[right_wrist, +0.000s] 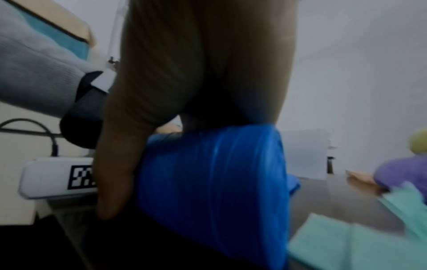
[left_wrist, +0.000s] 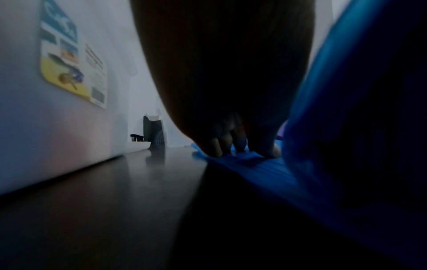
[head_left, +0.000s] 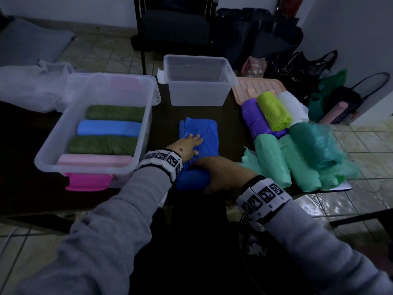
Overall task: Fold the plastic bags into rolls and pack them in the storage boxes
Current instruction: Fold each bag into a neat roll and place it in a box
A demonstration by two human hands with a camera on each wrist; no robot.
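Dim, bluish light is falling across all three views. In the head view, corners are darkening and straight lines are bowing toward the edges; the floor tiles (head_left: 361, 145) at right are catching a faint sheen. In the left wrist view, deep shadow is covering the lower half, and the table (left_wrist: 138, 173) is showing a soft reflection. The right wrist view is blurring throughout, with grain showing.
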